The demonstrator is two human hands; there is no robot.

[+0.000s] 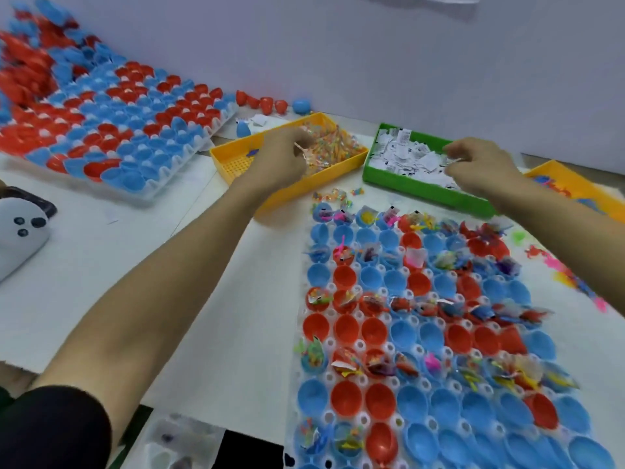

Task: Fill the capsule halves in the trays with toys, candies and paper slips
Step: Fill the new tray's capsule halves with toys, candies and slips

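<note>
A crinkly candy wrapper is pinched in the left hand (282,154), fingers curled, over the yellow bin (233,160) of candies (324,143). A paper slip looks pinched in the right hand (480,165), curled above the green bin (422,187) of slips (406,154); blur hides the exact grip. Both bins are set toward the desk's far edge. The near tray (341,370) of red and blue capsule halves (346,397) is laid below the hands, toward the desk's near edge, its long axis running from the bins back to the person. Filled rows are seen alternating with empty ones. The right hand is judged nearer, being directly above it. A second tray (162,184) is left at the far left corner.
</note>
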